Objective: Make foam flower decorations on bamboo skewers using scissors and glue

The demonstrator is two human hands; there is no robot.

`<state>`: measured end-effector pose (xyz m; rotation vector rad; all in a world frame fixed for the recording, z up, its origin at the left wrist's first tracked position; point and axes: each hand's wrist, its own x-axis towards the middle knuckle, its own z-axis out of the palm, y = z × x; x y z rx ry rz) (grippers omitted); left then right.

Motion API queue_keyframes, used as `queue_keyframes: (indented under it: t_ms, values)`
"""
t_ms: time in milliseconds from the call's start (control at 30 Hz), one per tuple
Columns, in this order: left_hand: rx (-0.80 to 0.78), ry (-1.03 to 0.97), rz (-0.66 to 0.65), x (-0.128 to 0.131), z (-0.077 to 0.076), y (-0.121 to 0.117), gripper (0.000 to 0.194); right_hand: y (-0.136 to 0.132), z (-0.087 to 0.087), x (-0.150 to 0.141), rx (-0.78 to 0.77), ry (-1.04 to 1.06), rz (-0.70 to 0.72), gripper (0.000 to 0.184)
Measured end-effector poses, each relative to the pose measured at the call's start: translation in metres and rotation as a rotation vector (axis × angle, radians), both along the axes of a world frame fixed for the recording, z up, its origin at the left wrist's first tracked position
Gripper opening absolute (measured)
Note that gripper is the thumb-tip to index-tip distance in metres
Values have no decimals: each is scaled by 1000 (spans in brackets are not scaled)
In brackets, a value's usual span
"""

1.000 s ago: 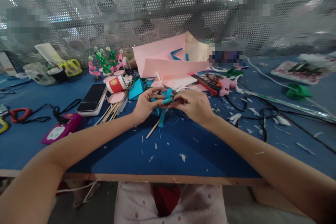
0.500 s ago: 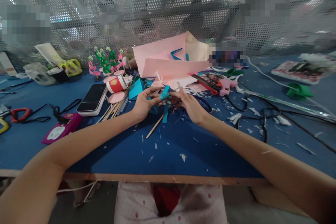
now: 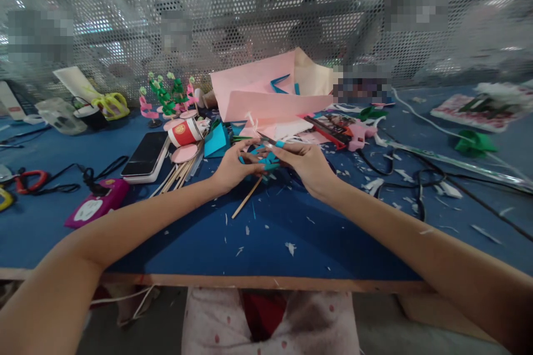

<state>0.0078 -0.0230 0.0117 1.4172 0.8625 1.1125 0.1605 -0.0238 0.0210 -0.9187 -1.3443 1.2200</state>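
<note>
Over the middle of the table, my left hand (image 3: 233, 166) and my right hand (image 3: 310, 166) meet around a turquoise paper strip (image 3: 271, 160). The strip is curled and bent among the fingertips. My left fingers are closed on one part of it. Thumb and finger of my right hand pinch another part, near the top. A thin dark pointed thing (image 3: 266, 137) shows just behind the fingertips; I cannot make out what it is. Below the hands a wooden stick (image 3: 246, 198) lies slanted on the table, its upper end near the strip.
Left of my hands lie several wooden sticks (image 3: 178, 175), a red-and-white paper cup (image 3: 186, 132), a phone (image 3: 145, 156) and a purple box (image 3: 97, 202). Behind stands folded pink paper (image 3: 254, 91). A pink glue gun (image 3: 360, 133), cables and white scraps are at right.
The turquoise strip's end, which hung down below the fingers, is now drawn up and curled between my hands. My right hand has shifted slightly and now pinches the strip near its top.
</note>
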Motion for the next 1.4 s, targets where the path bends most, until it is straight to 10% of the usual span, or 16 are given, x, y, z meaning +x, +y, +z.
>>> queue_keyframes:
  t_ms: [733, 1400]
  values:
    - [42, 64, 97, 1, -1, 1, 48, -8, 9, 2, -37, -41, 82, 24]
    - [1045, 635, 396, -12, -3, -1, 59, -7, 8, 1, -52, 2, 34, 15]
